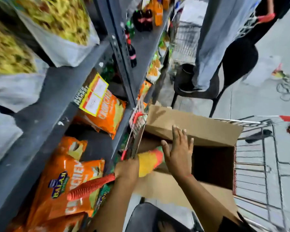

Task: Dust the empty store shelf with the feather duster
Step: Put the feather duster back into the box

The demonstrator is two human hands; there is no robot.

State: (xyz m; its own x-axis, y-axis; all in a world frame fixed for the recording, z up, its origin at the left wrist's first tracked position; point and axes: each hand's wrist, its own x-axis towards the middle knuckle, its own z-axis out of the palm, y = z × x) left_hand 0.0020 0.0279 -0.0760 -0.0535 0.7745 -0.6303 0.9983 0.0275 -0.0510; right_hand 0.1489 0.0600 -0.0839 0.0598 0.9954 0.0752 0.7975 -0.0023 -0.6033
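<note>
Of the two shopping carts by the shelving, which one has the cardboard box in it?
The near wire shopping cart, below the open right hand, holds the open brown cardboard box. The far wire cart, beyond the black chair, shows no box.

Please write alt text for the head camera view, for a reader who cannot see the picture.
Seen from above, the left hand grips a feather duster with an orange ribbed handle, its yellow head over an open cardboard box in a wire shopping cart. The right hand rests open on the box flap. Orange snack bags fill the grey shelves at left.
</note>
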